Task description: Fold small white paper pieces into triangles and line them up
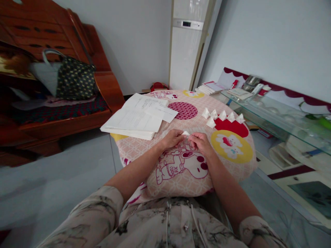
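Observation:
My left hand [172, 138] and my right hand [201, 142] meet over a cushion-like surface with a pink cartoon-print cover [181, 172]. Both hands pinch a small white folded piece of paper [185, 133] between their fingertips. Beyond them, a row of several small folded white paper pieces [222, 117] lies on the cover near a red circle. A stack of white printed sheets [137, 117] rests on the left part of the cover, close to my left hand.
A glass-topped table [284, 117] with cups and booklets stands at the right. A wooden bench [51, 86] with a dark dotted bag [74, 79] is at the left. A tall white air conditioner [187, 44] stands in the corner. Grey floor lies between.

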